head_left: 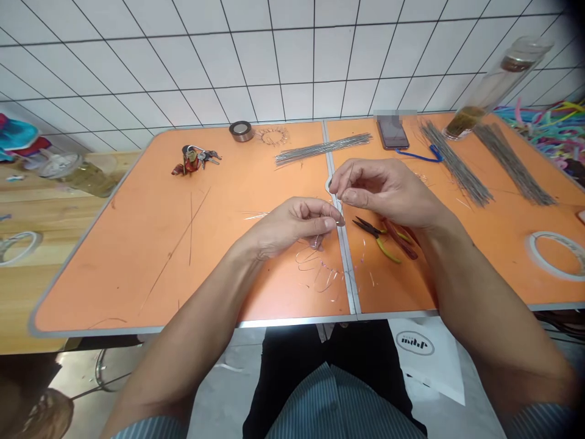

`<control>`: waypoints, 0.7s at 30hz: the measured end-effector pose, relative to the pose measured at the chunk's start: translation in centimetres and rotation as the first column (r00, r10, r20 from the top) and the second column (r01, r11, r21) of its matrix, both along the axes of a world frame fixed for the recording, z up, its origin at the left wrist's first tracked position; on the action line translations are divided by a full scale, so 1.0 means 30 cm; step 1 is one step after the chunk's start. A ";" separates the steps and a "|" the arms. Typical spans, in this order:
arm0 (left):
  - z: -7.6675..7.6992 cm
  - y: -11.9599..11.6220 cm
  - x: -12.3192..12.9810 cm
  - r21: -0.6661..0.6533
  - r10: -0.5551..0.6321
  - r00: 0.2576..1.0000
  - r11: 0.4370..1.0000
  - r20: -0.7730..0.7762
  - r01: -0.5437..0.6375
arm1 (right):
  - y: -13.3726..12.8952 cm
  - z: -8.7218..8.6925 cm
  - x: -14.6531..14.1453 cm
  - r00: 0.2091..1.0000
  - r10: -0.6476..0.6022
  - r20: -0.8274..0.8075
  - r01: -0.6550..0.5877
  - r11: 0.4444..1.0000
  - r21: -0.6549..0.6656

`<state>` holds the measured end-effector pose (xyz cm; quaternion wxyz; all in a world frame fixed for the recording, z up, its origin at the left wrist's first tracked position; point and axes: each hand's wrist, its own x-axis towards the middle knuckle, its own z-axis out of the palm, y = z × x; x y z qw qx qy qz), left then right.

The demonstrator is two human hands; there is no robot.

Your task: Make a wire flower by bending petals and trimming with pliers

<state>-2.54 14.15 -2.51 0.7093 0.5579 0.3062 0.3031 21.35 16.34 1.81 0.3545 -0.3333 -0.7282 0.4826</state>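
My left hand (301, 224) is closed in a pinch on thin wire over the middle of the orange table (132, 225). Up and to the right of it, my right hand (381, 189) pinches the same fine wire between thumb and fingers. Below my left hand hangs or lies a loose tangle of thin wire with small purplish beads (333, 271); whether it rests on the table is hard to tell. Pliers with black jaws and yellow handles (386, 250) lie under my right wrist, beside a reddish-brown handled tool (402, 241).
Behind my hands lie a bundle of metal wires (324, 149), a tape roll (241, 131), keys (196, 160) and a phone (392, 132). Two more bundles (457, 164), a tall glass bottle (491, 91) and a white ring (555, 256) are at the right.
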 end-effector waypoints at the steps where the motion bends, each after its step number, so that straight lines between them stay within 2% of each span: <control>1: -0.003 0.003 -0.001 0.004 0.016 1.000 1.000 -0.005 -0.016 | 0.002 -0.002 -0.002 1.000 -0.019 0.003 0.019 1.000 -0.009; 7: -0.019 0.012 -0.005 0.070 0.113 0.992 0.992 -0.053 -0.109 | 0.016 -0.023 -0.009 0.996 -0.091 -0.021 0.091 0.996 -0.015; 12: -0.019 0.012 -0.002 0.055 0.160 0.986 0.986 -0.047 -0.157 | 0.018 -0.034 -0.020 0.992 -0.127 -0.026 0.126 0.991 -0.044; 21: -0.008 -0.001 -0.001 0.027 0.195 0.979 0.981 -0.055 -0.194 | 0.029 -0.045 -0.022 0.995 -0.088 -0.041 0.089 0.996 0.018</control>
